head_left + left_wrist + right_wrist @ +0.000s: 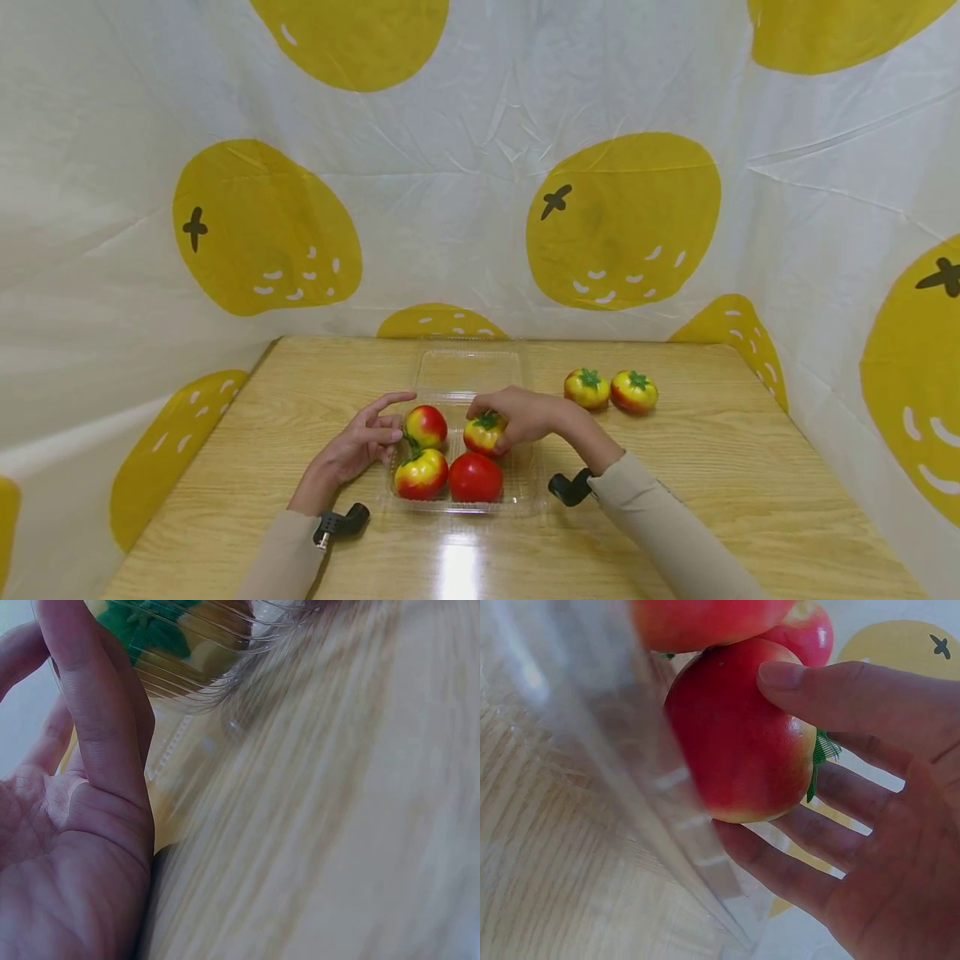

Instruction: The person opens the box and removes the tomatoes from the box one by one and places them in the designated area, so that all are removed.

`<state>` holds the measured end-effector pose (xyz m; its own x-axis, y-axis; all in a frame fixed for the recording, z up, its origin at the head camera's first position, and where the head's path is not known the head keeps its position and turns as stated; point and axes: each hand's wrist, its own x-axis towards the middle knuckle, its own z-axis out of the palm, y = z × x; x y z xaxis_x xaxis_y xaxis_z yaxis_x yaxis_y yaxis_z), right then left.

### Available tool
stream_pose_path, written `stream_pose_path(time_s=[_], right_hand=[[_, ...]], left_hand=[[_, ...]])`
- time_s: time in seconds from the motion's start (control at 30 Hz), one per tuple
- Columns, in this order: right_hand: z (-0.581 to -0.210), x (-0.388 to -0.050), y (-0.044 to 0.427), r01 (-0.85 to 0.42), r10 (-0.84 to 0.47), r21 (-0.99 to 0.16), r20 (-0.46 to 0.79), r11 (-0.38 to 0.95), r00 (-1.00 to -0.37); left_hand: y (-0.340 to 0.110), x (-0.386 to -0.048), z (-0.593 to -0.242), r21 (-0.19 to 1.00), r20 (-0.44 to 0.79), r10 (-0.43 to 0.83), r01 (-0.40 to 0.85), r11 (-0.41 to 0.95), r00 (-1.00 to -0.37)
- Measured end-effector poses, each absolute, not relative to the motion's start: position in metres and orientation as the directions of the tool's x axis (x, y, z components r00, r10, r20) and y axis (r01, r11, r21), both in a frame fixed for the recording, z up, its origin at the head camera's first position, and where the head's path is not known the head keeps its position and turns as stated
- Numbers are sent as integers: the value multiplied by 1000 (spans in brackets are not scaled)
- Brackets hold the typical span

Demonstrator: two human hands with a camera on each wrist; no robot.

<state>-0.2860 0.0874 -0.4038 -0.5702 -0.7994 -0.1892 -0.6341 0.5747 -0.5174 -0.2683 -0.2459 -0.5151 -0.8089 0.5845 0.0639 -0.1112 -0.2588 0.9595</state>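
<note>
A clear plastic box [522, 492] with its lid [468, 367] folded back holds several red-and-yellow tomatoes. My right hand [521, 419] grips a tomato [480, 435] at the box's back right; the right wrist view shows thumb and fingers around this tomato [739, 735]. In front of it lies a red one [476, 477]; on the left are a tomato [425, 427] and a yellower one [422, 475]. My left hand [358, 442] is at the box's left side, fingers loosely bent; in the left wrist view the hand [90, 795] is against the clear wall.
Two more yellow-and-red tomatoes with green tops, one [587, 388] beside the other [634, 392], sit on the wooden table [675, 500] to the right, behind my right forearm. A white curtain [450, 208] printed with yellow fruit surrounds the table's back and sides.
</note>
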Motion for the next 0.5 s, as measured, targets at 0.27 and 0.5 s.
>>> stream_pose_path(time_s=[0.27,0.5], right_hand=[[-399,-284,90,-646,-802,-513,-157,565,-577],[-395,-281,94,-659,-805,-512,-118,551,-582]], left_hand=[[-246,-268,-515,961,57,578,-112,-252,-814],[-246,-269,-516,961,72,588,-101,-257,-805]])
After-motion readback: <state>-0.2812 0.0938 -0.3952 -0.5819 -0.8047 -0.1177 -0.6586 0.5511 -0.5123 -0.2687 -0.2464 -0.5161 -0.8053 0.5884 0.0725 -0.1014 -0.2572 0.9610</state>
